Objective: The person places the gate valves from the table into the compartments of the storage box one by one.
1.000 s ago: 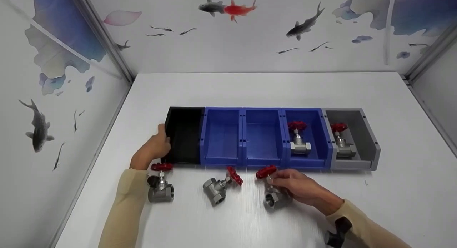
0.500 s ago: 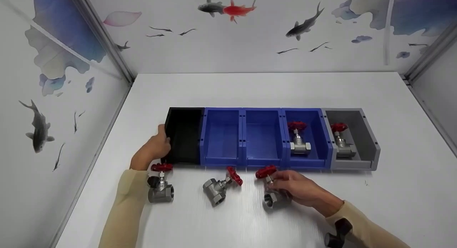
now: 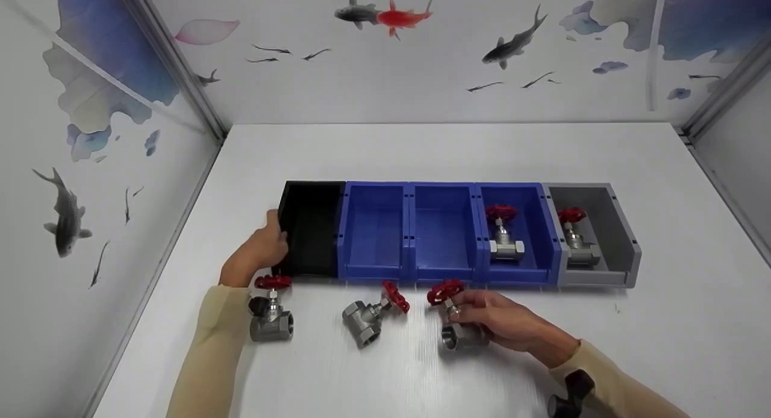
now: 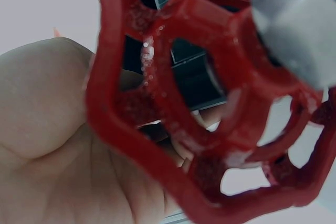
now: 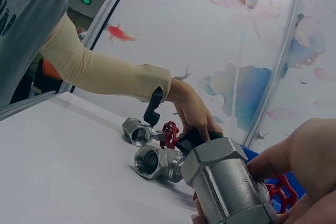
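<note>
My right hand (image 3: 509, 321) pinches a steel valve with a red handwheel (image 3: 444, 291) by its neck, in front of the bins. In the right wrist view that valve's steel body (image 5: 228, 182) fills the lower middle, with thumb and fingers around it. My left hand (image 3: 259, 249) grips the left wall of the black bin (image 3: 310, 225). Two more valves lie on the table: one steel valve (image 3: 364, 321) in the middle, and a left valve (image 3: 272, 326) beside my left forearm. The left valve's red handwheel (image 4: 107, 66) looms large in the left wrist view, hiding part of that hand.
Joined to the black bin are blue bins (image 3: 376, 225) and a grey bin (image 3: 623, 243). The rightmost blue bin holds a valve (image 3: 505, 248), and the grey one holds another valve (image 3: 581, 249). White walls (image 3: 421, 93) with painted fish enclose the white table (image 3: 446, 150).
My right hand has shifted the valve slightly to the left and turned it a little. The left hand, the bins and the other valves stay where they were.
</note>
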`<state>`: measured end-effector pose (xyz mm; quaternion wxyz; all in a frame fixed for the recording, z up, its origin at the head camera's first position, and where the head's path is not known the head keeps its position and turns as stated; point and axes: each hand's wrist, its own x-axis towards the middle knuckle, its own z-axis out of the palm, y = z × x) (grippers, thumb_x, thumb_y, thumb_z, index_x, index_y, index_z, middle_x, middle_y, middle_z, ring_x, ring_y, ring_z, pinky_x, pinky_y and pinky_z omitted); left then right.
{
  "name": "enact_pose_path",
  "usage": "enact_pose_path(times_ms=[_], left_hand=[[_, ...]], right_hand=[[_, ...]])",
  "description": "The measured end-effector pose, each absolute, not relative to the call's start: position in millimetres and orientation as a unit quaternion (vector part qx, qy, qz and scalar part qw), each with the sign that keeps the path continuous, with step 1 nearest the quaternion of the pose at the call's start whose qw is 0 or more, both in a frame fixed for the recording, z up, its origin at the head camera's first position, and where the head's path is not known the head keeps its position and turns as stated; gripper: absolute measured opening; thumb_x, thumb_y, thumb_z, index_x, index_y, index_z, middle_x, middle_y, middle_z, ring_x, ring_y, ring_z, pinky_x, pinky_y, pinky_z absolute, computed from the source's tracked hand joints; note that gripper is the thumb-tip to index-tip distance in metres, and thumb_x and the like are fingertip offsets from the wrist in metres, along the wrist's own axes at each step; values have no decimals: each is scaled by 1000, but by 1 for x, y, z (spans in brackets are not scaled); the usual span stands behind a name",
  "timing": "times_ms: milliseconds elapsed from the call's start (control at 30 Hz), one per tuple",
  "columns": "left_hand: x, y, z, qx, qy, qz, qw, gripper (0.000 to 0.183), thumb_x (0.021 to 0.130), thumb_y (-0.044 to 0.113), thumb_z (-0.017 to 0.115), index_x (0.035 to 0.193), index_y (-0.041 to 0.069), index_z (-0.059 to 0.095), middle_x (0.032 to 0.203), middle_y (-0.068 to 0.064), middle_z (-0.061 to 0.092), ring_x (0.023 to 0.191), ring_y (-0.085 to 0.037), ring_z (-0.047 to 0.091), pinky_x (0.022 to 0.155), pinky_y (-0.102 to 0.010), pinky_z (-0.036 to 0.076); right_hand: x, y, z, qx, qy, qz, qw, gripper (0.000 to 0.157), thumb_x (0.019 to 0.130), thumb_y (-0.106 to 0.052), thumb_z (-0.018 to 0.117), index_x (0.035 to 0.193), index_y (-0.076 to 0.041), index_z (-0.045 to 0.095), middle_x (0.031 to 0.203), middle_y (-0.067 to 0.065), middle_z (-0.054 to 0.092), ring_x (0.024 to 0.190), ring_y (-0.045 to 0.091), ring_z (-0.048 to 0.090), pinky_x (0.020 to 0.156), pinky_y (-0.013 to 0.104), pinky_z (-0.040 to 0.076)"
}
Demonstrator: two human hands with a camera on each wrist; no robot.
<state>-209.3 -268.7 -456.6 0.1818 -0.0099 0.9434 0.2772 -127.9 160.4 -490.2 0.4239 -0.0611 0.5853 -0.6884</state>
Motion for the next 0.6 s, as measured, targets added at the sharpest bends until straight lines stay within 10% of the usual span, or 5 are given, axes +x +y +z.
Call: enact_pose_path(times_ms=[600], left_hand=[[-208,-268,-454,-6,942,276,188,55,105,11,28,150,-5,0,112,-37,58,85,-33,58,79,-46,45]], right_hand=[[-128,162,-491,-57,568,-703,424,41,95,-7,63,125,8,39,103,6,69,84,12,67,72,23,54]])
